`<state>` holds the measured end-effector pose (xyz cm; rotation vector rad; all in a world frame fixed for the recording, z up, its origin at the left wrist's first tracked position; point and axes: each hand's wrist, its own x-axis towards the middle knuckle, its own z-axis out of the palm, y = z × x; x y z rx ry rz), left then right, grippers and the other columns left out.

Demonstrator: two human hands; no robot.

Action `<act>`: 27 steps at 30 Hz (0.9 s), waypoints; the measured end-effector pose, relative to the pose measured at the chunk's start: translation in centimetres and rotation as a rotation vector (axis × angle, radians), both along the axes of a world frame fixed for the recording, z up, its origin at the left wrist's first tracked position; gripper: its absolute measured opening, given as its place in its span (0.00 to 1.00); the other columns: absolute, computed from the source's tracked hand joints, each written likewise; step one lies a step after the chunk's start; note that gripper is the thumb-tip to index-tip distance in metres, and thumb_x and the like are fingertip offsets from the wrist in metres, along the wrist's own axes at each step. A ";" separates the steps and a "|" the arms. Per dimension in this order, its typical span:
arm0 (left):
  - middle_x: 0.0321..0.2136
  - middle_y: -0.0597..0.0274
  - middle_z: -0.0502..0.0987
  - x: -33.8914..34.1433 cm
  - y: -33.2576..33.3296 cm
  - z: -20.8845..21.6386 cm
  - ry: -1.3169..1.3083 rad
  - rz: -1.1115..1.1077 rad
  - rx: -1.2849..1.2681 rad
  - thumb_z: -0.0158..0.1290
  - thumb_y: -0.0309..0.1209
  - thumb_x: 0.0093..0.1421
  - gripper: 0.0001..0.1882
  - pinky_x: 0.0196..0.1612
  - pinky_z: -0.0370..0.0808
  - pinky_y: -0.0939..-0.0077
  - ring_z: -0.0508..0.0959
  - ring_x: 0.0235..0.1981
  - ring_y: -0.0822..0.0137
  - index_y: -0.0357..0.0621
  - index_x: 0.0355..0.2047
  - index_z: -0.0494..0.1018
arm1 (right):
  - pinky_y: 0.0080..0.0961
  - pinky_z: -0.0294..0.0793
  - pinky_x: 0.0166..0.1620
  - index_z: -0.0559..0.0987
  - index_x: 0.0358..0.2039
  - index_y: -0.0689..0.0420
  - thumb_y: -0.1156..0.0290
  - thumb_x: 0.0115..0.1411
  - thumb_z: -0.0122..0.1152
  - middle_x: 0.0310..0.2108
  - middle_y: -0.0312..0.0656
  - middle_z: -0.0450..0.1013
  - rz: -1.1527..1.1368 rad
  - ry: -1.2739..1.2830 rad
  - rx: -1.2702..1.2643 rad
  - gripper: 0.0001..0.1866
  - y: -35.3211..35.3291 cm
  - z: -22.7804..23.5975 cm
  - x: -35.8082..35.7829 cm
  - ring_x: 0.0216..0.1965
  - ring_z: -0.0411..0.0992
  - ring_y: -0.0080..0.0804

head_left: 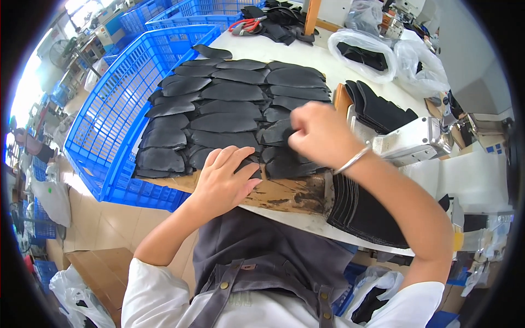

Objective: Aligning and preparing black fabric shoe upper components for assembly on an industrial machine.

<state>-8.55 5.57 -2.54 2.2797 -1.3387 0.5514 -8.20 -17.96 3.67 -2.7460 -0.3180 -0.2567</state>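
Black, flat, leaf-shaped pieces (227, 122) of leather-like material lie in overlapping rows on a worn wooden board (298, 198). At the near edge of the rows, my left hand (225, 177) rests with its fingers spread over one of these pieces. My right hand (322, 133) is above the right side of the rows, slightly blurred, with its fingers curled in. Whatever those fingers may hold is hidden. A silver bracelet (353, 160) circles my right wrist.
A blue plastic basket (121, 101) adjoins the board's left side. To the right are a sewing machine (413, 141) and stacked black pieces (363, 213). Red-handled pliers (247, 25) and plastic bags (363, 54) with dark pieces lie farther back on the white table.
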 end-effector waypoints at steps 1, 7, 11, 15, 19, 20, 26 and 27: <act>0.46 0.57 0.73 0.1 0.0 0.0 -0.011 0.000 -0.010 0.60 0.31 0.51 0.12 0.49 0.66 0.62 0.72 0.45 0.56 0.42 0.36 0.77 | 0.39 0.70 0.32 0.74 0.21 0.60 0.69 0.43 0.57 0.23 0.48 0.71 -0.104 -0.043 -0.022 0.07 -1.4 1.4 -0.6 0.27 0.72 0.47; 0.40 0.56 0.73 0.1 -1.7 0.4 0.048 0.033 -0.181 0.61 0.25 0.47 0.15 0.48 0.66 0.63 0.73 0.42 0.55 0.40 0.36 0.72 | 0.21 0.74 0.31 0.72 0.26 0.62 0.74 0.54 0.54 0.23 0.37 0.73 -0.263 -0.210 0.621 0.04 -10.1 5.2 -5.9 0.25 0.74 0.22; 0.47 0.54 0.72 -0.3 -3.6 2.0 0.235 -0.077 -0.403 0.64 0.26 0.46 0.27 0.48 0.67 0.65 0.72 0.48 0.57 0.40 0.47 0.67 | 0.22 0.79 0.37 0.72 0.35 0.61 0.76 0.59 0.50 0.31 0.38 0.76 -0.131 -0.248 1.036 0.04 -7.8 8.1 -12.0 0.30 0.77 0.26; 0.55 0.57 0.68 -1.6 -7.3 7.5 0.819 -0.579 -0.537 0.69 0.31 0.44 0.42 0.50 0.67 0.65 0.69 0.55 0.63 0.39 0.57 0.61 | 0.28 0.81 0.38 0.69 0.37 0.62 0.71 0.56 0.53 0.32 0.45 0.76 -0.011 -0.127 1.281 0.10 -5.2 8.5 -15.4 0.33 0.78 0.30; 0.35 0.66 0.75 -4.8 -11.3 10.2 1.388 -0.633 -0.249 0.67 0.38 0.50 0.26 0.40 0.71 0.79 0.74 0.37 0.74 0.36 0.44 0.73 | 0.30 0.81 0.37 0.68 0.38 0.62 0.72 0.57 0.53 0.33 0.47 0.76 -0.057 -0.233 1.401 0.10 -7.2 6.0 -19.6 0.33 0.78 0.33; 0.27 0.67 0.73 -5.6 -12.2 10.9 1.469 -0.610 -0.180 0.66 0.39 0.52 0.20 0.34 0.69 0.80 0.71 0.30 0.77 0.36 0.35 0.73 | 0.32 0.82 0.37 0.69 0.39 0.63 0.73 0.59 0.52 0.35 0.47 0.76 -0.017 -0.264 1.497 0.09 -8.0 4.9 -20.7 0.34 0.78 0.33; 0.16 0.76 0.54 -5.6 -17.2 10.6 1.078 -0.680 0.358 0.61 0.37 0.58 0.24 0.19 0.53 0.80 0.54 0.21 0.86 0.40 0.18 0.59 | 0.16 0.71 0.40 0.62 0.52 0.60 0.76 0.55 0.62 0.40 0.48 0.75 -0.411 -0.019 1.348 0.26 -9.7 3.7 -24.7 0.37 0.72 0.24; 0.15 0.74 0.53 -5.5 -18.0 10.2 1.071 -0.668 0.383 0.62 0.38 0.58 0.25 0.19 0.52 0.79 0.54 0.20 0.84 0.39 0.17 0.59 | 0.16 0.71 0.42 0.63 0.53 0.59 0.79 0.54 0.63 0.41 0.46 0.75 -0.464 0.130 1.241 0.27 -9.7 4.3 -24.9 0.38 0.72 0.23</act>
